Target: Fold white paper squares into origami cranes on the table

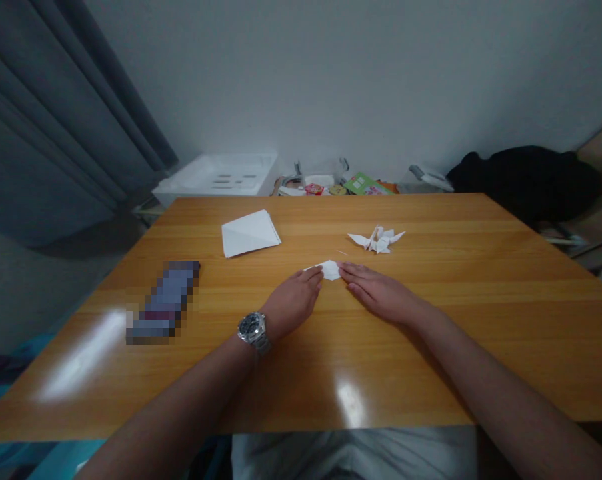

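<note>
A small folded piece of white paper [329, 269] lies on the wooden table [431, 320] near its middle. My left hand [291, 302], with a metal watch on the wrist, has its fingers curled and its fingertips pinched on the paper's left edge. My right hand [378, 291] lies flat with the fingers stretched out, its fingertips pressing on the paper's right edge. A finished white paper crane [377, 240] sits a little beyond my right hand.
A stack of white paper sheets [249, 233] lies at the back left of the table. A blurred dark object [163, 303] rests at the left. Behind the table are a white box [221, 175], small packets [341, 185] and a black bag [525, 177].
</note>
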A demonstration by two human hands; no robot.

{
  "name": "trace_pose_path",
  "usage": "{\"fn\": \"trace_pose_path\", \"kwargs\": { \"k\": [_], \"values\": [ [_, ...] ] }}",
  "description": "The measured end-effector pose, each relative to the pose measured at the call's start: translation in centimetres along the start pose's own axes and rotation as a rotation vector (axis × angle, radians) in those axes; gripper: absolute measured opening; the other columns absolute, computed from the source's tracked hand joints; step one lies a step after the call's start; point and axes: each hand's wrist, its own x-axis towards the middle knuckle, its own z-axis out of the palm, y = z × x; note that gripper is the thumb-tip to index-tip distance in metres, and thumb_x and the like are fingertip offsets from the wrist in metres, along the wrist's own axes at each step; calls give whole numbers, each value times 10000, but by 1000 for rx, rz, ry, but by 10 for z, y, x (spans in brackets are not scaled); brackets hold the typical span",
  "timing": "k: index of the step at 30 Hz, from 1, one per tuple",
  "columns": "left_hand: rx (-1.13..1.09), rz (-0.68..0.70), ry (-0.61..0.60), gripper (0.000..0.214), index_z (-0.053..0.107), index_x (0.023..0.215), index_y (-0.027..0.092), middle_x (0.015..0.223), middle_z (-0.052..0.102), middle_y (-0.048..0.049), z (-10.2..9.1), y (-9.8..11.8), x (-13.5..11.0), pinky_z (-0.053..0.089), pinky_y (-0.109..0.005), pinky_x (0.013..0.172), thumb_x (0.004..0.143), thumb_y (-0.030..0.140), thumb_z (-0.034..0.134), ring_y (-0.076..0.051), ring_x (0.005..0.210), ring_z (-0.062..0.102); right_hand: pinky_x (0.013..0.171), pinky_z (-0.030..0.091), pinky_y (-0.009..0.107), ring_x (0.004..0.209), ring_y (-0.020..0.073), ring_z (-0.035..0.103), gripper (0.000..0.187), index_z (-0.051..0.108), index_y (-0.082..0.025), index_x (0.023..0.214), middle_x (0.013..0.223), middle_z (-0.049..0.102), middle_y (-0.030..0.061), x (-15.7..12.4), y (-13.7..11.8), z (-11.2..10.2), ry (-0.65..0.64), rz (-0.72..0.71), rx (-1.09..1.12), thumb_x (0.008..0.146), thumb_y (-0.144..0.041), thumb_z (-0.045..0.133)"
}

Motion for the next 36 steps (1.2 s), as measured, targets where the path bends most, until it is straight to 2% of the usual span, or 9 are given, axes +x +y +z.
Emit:
{"fn": "trace_pose_path", "kwargs": {
  "k": [6, 9, 12, 14, 20, 25, 29, 32, 36],
  "values": [
    [42, -60, -25, 463, 495, 1406, 121, 1467, 535, -144, -3, 4, 2, 426, -410, 1117, 1032, 386, 429, -259, 1299, 556, 1208, 338, 476, 1450, 259, 399, 511, 457, -175, 1507, 1571, 407, 120, -2, 3, -2, -35, -51, -61, 1034, -364, 415],
    [87, -10, -30, 488, 426, 1473, 141, 1525, 465, -154, -2, 7, 2, 390, -424, 1141, 1050, 379, 385, -257, 1366, 495, 1196, 355, 482, 1437, 270, 420, 513, 468, -155, 1499, 1562, 420, 139, -1, 2, -2, -26, -71, -99, 1032, -362, 424],
    [125, 30, -27, 484, 438, 1468, 122, 1553, 423, -164, -1, 8, 1, 356, -435, 1163, 1061, 368, 347, -267, 1431, 413, 1178, 383, 481, 1406, 281, 465, 496, 520, -121, 1456, 1519, 479, 164, 2, -3, -3, -5, -69, -144, 1030, -358, 431],
    [122, 25, -5, 489, 456, 1457, 117, 1547, 434, -159, 0, 7, 1, 345, -431, 1172, 1061, 384, 345, -267, 1433, 405, 1160, 407, 486, 1367, 284, 514, 474, 555, -137, 1427, 1471, 540, 159, 4, -8, -5, 16, -78, -157, 1020, -363, 461],
    [25, -15, 40, 481, 530, 1392, 135, 1422, 576, -121, -2, 5, 1, 380, -399, 1147, 1064, 424, 328, -230, 1314, 526, 1088, 487, 444, 1282, 257, 594, 419, 596, -196, 1389, 1371, 639, 128, 1, -14, -8, 97, -85, -126, 1005, -338, 504],
    [-15, -21, -8, 484, 521, 1406, 147, 1470, 542, -106, -6, 4, 1, 329, -423, 1182, 1073, 416, 296, -219, 1345, 506, 1071, 500, 448, 1238, 255, 627, 412, 596, -257, 1393, 1351, 660, 86, -1, -16, -7, 103, -117, -60, 1001, -348, 508],
    [14, 0, -51, 461, 510, 1426, 191, 1500, 514, -99, -8, 3, 1, 315, -463, 1178, 1071, 401, 304, -227, 1380, 474, 1034, 525, 453, 1190, 257, 655, 407, 601, -264, 1388, 1323, 679, 82, 0, -18, -8, 124, -86, 20, 1000, -339, 506],
    [46, 19, -47, 454, 495, 1441, 210, 1500, 516, -89, -8, 2, 0, 287, -472, 1189, 1067, 394, 318, -231, 1385, 467, 1048, 514, 460, 1207, 254, 644, 392, 616, -245, 1370, 1321, 679, 92, 2, -14, -7, 142, -73, 51, 1011, -320, 478],
    [52, 38, -78, 461, 483, 1454, 209, 1516, 498, -93, -8, -3, 1, 263, -472, 1201, 1059, 404, 347, -235, 1391, 463, 1150, 418, 485, 1355, 253, 528, 416, 586, -196, 1399, 1441, 583, 122, 7, -3, -2, 142, -80, 34, 1027, -320, 448]
  ]
}}
